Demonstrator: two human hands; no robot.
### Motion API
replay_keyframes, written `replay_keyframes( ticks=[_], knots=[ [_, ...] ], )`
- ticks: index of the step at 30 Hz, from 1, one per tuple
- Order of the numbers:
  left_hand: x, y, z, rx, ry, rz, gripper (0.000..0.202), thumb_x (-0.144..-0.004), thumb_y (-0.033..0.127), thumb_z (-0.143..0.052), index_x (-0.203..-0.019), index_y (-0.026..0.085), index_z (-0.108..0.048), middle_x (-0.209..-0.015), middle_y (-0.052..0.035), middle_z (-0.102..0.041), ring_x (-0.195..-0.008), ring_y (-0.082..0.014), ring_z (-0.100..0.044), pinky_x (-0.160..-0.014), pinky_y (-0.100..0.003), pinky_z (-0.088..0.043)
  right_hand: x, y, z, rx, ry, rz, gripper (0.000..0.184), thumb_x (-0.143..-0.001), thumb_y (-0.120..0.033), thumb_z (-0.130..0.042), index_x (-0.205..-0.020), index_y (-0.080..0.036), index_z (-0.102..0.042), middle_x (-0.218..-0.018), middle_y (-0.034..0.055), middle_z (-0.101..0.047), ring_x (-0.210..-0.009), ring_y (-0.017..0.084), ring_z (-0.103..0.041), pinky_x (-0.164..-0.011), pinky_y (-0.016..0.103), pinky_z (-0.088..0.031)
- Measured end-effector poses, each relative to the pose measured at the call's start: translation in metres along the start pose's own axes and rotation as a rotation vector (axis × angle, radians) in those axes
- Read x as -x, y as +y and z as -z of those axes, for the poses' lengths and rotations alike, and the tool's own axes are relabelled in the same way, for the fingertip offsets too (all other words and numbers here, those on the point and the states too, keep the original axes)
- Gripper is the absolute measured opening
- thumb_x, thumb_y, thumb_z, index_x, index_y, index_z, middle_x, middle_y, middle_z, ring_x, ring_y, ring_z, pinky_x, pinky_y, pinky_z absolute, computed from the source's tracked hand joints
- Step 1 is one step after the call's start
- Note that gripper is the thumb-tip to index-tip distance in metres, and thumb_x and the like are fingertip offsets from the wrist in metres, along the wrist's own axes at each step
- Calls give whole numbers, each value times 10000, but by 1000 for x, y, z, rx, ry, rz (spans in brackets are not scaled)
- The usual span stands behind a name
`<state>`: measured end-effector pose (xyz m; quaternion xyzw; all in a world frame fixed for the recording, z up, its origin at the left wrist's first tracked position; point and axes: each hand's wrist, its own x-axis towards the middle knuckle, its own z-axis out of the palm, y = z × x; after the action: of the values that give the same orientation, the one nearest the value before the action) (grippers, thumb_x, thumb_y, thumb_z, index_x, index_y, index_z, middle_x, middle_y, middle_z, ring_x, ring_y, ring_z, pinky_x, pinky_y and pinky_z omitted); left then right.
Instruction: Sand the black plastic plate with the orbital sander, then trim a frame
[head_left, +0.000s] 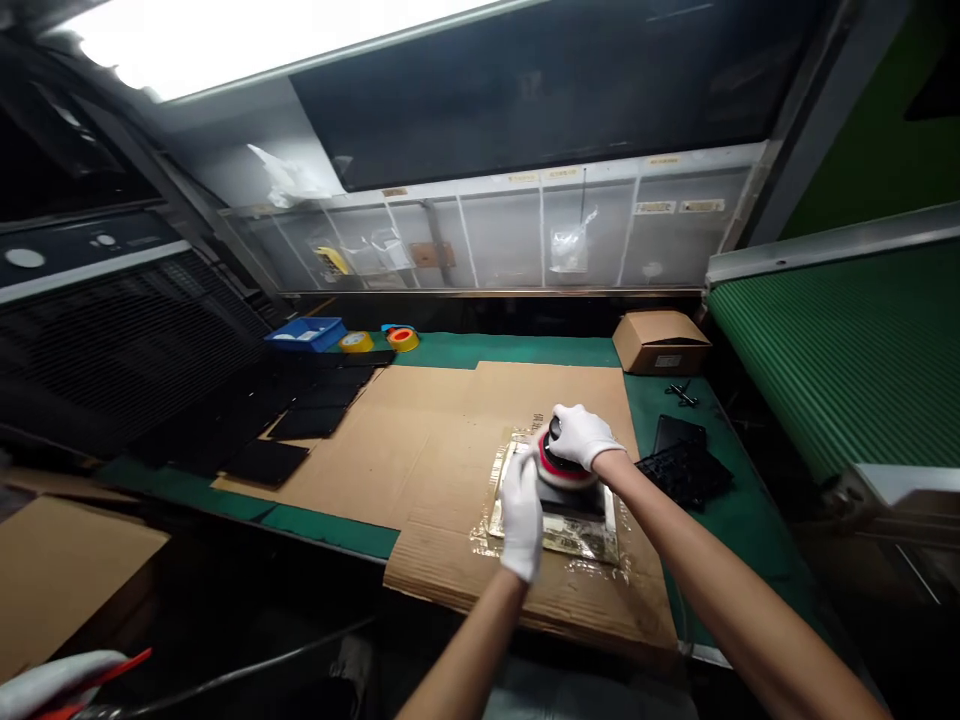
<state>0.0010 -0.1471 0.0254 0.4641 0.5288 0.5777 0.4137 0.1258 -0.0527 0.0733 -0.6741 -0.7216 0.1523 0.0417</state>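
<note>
Both my hands wear white gloves. My right hand (581, 435) grips the black knob on top of a round polishing tool with a red-rimmed pad (561, 465). My left hand (521, 515) presses against the tool's near side, its fingers touching the red rim. The pad rests on a flat black panel (576, 502), which lies on a crinkled gold-and-clear foil sheet (556, 541). That sheet is spread over a brown corrugated cardboard sheet (450, 470). The part of the panel under the pad is hidden.
Several black panels (307, 423) lie to the left on the green mat (510, 350). A blue bin (306, 334) and tape rolls (403, 339) stand behind them. On the right are a cardboard box (660, 342), a black perforated tray (685, 475) and a green ribbed belt (840, 340).
</note>
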Motion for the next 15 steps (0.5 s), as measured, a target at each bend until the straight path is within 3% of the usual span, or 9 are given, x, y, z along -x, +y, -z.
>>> replay_keyframes(
  ticks=[4, 7, 9, 11, 15],
  knots=[
    [100, -25, 14, -36, -130, 112, 242, -946, 297, -536, -1142, 276, -677, -1182, -89, -691, -1107, -227, -657, -1045, -394, -522, -9, -27, -7, 43, -4, 66, 381, -810, -415, -630, -1152, -247, -629, -1111, 141, -639, -929, 321, -694, -748, 379, -533],
    [128, -24, 17, -75, -218, 43, 242, -952, 258, -526, -1107, 303, -706, -1134, -76, -710, -1074, -225, -667, -1024, -379, -532, -6, -49, -11, 89, -6, 94, 351, -835, -425, -591, -1129, -236, -627, -1094, 143, -630, -914, 324, -688, -721, 376, -520],
    [122, -18, 31, -110, -216, -25, 248, -957, 236, -520, -1091, 297, -719, -1107, -68, -722, -1050, -223, -674, -1008, -369, -536, 3, -60, -14, 115, 9, 115, 333, -860, -434, -554, -1110, -228, -629, -1073, 144, -626, -883, 315, -684, -695, 365, -504],
    [101, -17, 58, -153, -147, -82, 254, -969, 229, -503, -1091, 277, -722, -1098, -66, -728, -1035, -220, -680, -989, -362, -541, 18, -66, -16, 141, 12, 148, 314, -884, -438, -519, -1083, -223, -633, -1050, 139, -619, -833, 292, -677, -666, 347, -483],
    [33, -34, 124, -345, 157, -180, 256, -967, 198, -489, -1085, 213, -715, -1081, -84, -729, -1020, -222, -681, -986, -379, -540, 47, -62, -18, 167, -45, 219, 300, -911, -460, -495, -1049, -235, -639, -976, 99, -600, -720, 221, -634, -612, 297, -419]
  ],
)
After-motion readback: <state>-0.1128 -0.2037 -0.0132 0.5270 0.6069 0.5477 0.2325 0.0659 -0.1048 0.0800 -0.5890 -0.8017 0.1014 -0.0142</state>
